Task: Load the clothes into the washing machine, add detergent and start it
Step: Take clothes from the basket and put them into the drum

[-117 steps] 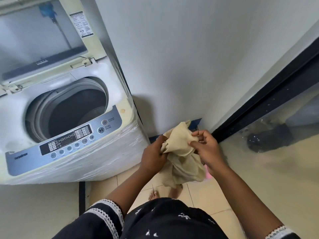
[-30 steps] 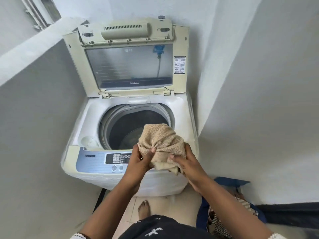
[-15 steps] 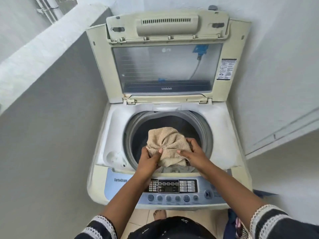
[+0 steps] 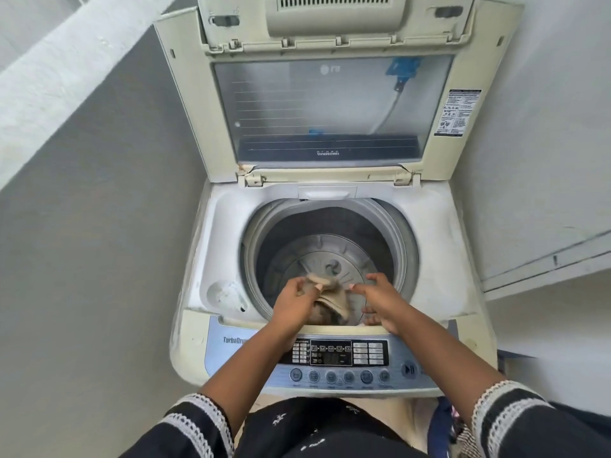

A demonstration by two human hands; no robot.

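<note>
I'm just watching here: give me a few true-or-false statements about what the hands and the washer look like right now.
1. The washing machine lid stands open. True.
2. The beige cloth lies on the control panel. False: it is over the drum opening, between both hands.
3. The right hand has its fingers spread, not gripping the cloth. True.
4. The drum is packed full of clothes. False: its bare bottom plate shows.
5. The left hand presses a button. False: it is at the cloth.

Grey walls (image 4: 99, 259) either side, a white ledge (image 4: 49, 61) upper left, blue bag (image 4: 441, 428) bottom right.
</note>
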